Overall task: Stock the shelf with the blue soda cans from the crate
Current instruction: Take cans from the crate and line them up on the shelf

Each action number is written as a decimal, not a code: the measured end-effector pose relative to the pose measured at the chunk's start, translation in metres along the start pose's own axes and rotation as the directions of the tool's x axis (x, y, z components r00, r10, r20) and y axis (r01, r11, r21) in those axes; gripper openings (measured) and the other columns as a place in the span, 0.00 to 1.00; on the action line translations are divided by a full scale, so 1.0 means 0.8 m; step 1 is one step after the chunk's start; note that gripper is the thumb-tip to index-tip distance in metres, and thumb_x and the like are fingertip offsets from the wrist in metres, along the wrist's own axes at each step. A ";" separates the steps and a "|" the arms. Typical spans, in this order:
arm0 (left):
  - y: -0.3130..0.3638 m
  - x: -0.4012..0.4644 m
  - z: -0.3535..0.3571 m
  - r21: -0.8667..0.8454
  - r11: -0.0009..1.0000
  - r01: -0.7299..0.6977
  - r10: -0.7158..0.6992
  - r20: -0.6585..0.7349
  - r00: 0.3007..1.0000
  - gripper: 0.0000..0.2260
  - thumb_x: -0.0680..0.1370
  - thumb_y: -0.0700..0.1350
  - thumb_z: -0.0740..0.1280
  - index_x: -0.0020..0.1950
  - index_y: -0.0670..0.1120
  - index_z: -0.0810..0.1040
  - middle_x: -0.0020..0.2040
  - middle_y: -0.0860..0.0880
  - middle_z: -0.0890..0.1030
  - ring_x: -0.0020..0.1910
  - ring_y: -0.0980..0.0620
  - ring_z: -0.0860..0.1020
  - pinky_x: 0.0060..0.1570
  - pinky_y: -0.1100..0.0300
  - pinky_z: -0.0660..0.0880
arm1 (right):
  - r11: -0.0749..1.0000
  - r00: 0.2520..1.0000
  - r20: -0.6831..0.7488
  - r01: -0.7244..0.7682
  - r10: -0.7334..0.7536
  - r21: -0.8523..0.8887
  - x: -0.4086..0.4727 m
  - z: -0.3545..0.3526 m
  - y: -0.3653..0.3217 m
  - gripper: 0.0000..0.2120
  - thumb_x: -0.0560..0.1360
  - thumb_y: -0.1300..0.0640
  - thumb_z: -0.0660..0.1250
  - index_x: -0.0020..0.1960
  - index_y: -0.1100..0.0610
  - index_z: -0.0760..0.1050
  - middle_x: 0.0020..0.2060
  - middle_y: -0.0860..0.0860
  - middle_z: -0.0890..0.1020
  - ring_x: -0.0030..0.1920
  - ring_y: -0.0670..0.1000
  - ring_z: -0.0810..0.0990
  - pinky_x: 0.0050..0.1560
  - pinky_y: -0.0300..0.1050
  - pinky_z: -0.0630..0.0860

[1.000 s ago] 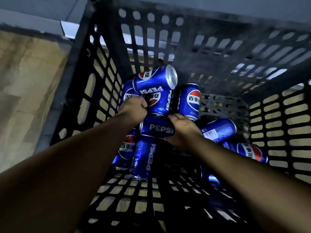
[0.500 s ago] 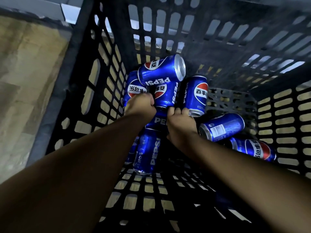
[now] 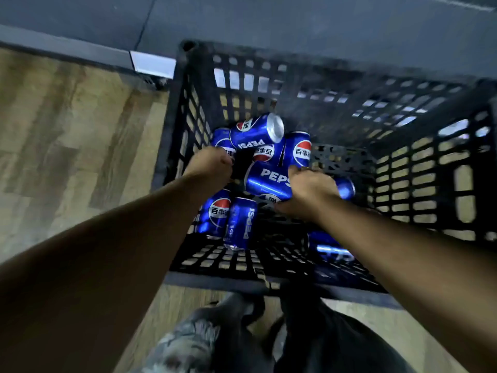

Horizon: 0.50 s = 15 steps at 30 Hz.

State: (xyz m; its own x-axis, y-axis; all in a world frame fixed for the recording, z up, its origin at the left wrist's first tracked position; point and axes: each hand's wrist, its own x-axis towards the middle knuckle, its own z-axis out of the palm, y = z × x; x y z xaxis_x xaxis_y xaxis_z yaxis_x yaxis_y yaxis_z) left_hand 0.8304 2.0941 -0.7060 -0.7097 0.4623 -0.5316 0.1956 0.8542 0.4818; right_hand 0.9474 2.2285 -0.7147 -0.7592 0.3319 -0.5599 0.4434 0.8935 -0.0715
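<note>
Now the right hand fingers curl over a blue can.

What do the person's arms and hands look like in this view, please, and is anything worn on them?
Both forearms are bare as far as the frame shows: no sleeves, gloves, watch or bands visible. The left hand and right hand are bare too, with no rings that can be made out in the dim light. Only dark clothing shows lower down, at the legs.

Black crate stands on wooden floor.
</note>
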 end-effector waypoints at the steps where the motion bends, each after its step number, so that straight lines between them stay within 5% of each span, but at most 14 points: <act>1: 0.010 -0.013 -0.014 0.018 1.000 0.003 -0.003 -0.006 1.000 0.12 0.79 0.36 0.58 0.53 0.35 0.80 0.51 0.37 0.81 0.51 0.39 0.79 0.51 0.52 0.77 | 1.000 1.000 -0.001 -0.011 0.011 0.012 -0.017 -0.016 0.002 0.31 0.69 0.38 0.70 0.61 0.58 0.66 0.58 0.56 0.77 0.59 0.58 0.74 0.48 0.46 0.69; 9: 0.120 -0.129 -0.132 -0.025 0.999 -0.029 0.030 0.005 1.000 0.12 0.79 0.35 0.58 0.55 0.35 0.79 0.54 0.38 0.80 0.54 0.40 0.78 0.55 0.53 0.75 | 0.990 0.999 -0.003 -0.042 0.043 0.132 -0.150 -0.157 0.002 0.32 0.68 0.35 0.68 0.61 0.56 0.68 0.57 0.54 0.78 0.59 0.56 0.75 0.48 0.44 0.69; 12: 0.153 -0.169 -0.181 -0.279 0.960 -0.001 -0.025 -0.087 0.996 0.12 0.76 0.31 0.58 0.47 0.41 0.80 0.49 0.40 0.82 0.50 0.41 0.79 0.48 0.55 0.76 | 0.931 0.999 0.018 -0.045 0.042 0.362 -0.198 -0.208 0.003 0.30 0.66 0.36 0.70 0.60 0.53 0.71 0.54 0.53 0.80 0.54 0.55 0.78 0.48 0.44 0.72; 15: 0.180 -0.201 -0.230 -0.481 0.872 0.092 -0.118 -0.026 0.993 0.15 0.76 0.30 0.57 0.37 0.46 0.76 0.36 0.45 0.79 0.32 0.50 0.77 0.27 0.66 0.71 | 0.774 0.997 0.044 -0.080 0.067 0.628 -0.242 -0.252 -0.004 0.31 0.60 0.35 0.73 0.56 0.52 0.75 0.49 0.51 0.83 0.50 0.52 0.80 0.51 0.47 0.77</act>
State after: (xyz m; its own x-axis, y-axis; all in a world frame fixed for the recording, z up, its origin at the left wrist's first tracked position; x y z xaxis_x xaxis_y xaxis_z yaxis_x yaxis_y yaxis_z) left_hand 0.8483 2.0986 -0.4229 -0.7451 0.3515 -0.5668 -0.2198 0.6729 0.7063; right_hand 0.9966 2.2224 -0.4396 -0.7058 0.3775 -0.5995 0.7033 0.4751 -0.5288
